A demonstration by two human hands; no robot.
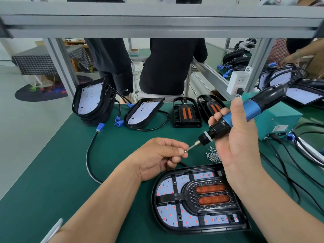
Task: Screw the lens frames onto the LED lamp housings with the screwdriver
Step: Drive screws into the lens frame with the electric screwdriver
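An LED lamp housing lies on the green mat in front of me, with a black lens frame holding two orange lenses set into it. My right hand grips a blue and black electric screwdriver above the housing, bit pointing left and down. My left hand pinches a small screw at the bit's tip. A pile of loose screws lies just beyond the housing.
A stack of housings and one single housing with blue connectors sit at the back left. Two spare lens frames stand behind. A teal power box and black cables are at right. Persons stand beyond the bench frame.
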